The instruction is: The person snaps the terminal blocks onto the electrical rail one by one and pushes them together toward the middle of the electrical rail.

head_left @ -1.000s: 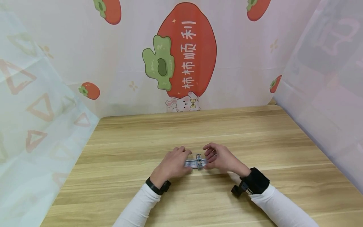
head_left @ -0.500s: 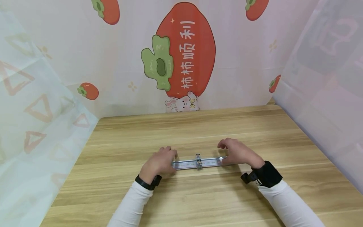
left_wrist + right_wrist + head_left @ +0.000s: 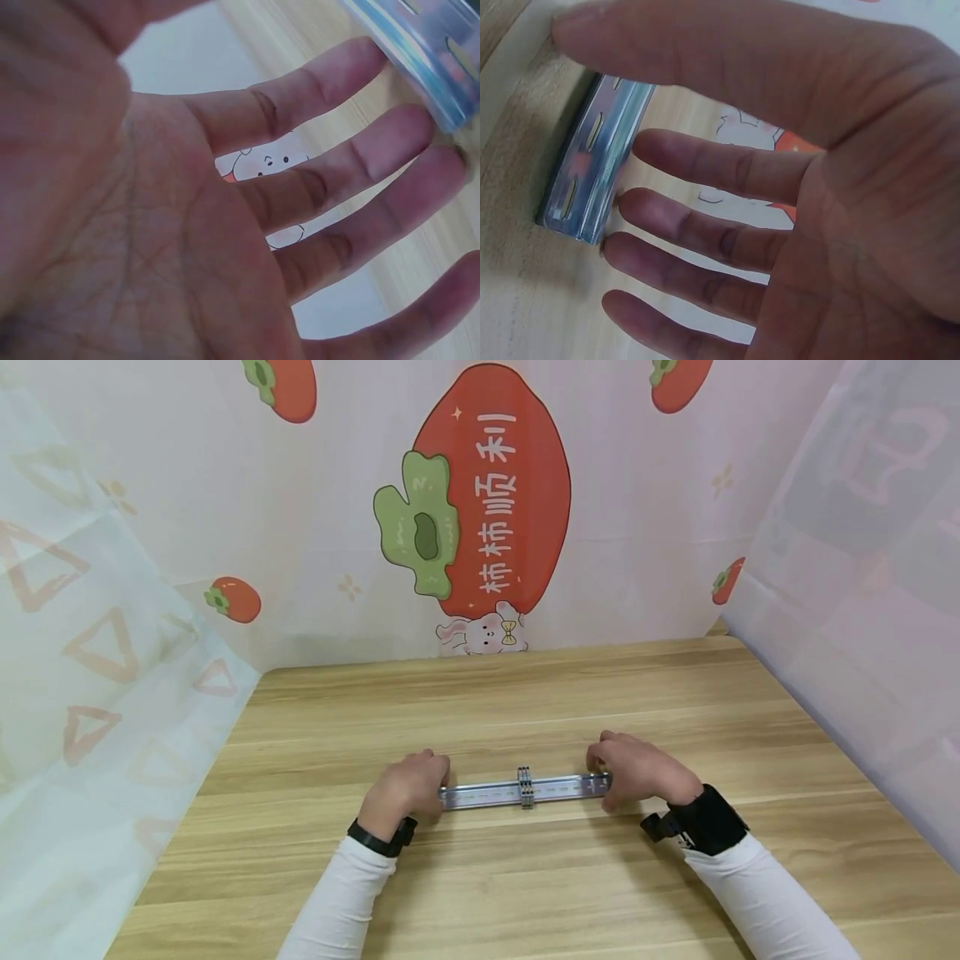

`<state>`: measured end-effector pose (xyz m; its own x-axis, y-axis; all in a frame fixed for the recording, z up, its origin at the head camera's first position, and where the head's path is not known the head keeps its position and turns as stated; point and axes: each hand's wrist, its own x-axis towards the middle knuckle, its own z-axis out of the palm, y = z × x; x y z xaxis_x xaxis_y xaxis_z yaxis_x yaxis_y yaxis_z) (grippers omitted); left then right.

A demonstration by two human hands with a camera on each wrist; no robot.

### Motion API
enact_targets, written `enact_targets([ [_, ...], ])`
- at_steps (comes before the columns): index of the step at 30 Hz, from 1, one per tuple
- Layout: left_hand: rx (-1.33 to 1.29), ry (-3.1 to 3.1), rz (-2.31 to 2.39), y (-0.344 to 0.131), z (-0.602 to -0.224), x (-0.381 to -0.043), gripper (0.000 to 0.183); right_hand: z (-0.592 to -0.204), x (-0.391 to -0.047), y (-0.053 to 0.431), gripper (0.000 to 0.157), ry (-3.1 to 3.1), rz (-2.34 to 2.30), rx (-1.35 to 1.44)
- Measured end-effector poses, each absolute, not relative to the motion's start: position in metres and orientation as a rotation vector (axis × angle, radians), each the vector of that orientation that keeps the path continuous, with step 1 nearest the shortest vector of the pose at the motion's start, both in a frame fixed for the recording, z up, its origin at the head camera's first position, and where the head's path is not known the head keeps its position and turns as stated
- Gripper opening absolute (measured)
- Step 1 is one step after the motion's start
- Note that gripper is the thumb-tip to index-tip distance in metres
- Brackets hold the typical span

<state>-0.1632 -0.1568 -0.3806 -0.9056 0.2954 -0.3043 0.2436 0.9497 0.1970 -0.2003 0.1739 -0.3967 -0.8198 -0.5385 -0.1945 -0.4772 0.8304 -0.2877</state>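
A slotted metal DIN rail [image 3: 483, 794] lies lengthwise across the wooden table. A narrow stack of terminal blocks [image 3: 526, 787] sits across its middle. At the rail's left end is my left hand [image 3: 405, 789]. In the left wrist view its fingers [image 3: 360, 150] reach out fairly straight, tips close to the rail's far edge; whether they touch it I cannot tell. My right hand [image 3: 641, 771] is at the other end. The right wrist view has the rail end [image 3: 592, 165] between the thumb [image 3: 645, 37] and the loosely extended fingers [image 3: 697, 161], without a plain grip.
The wood-grain table [image 3: 480, 877] extends around both hands. A white curtain [image 3: 322, 527] printed with persimmons rises at the back edge. Further printed sheets hang at the left [image 3: 97, 635] and right [image 3: 877, 585] sides.
Both hands have moved apart along the rail, left hand leftward and right hand rightward, from beside the terminal blocks to the two ends. More of the rail shows; it and the blocks stay in place.
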Motion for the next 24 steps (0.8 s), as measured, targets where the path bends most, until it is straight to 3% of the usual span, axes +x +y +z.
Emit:
enact_targets([
  [8,0.408,2.769,0.193,-0.1549,-0.3818,-0.1629,0.029,-0.3980,-0.2039,0.1749,0.030,2.747,-0.334,-0.848],
  [24,0.393,2.853,0.225,-0.1573,-0.3868,-0.1684,0.023,-0.4010,-0.2095,0.1792,0.027,2.741,-0.435,-0.847],
])
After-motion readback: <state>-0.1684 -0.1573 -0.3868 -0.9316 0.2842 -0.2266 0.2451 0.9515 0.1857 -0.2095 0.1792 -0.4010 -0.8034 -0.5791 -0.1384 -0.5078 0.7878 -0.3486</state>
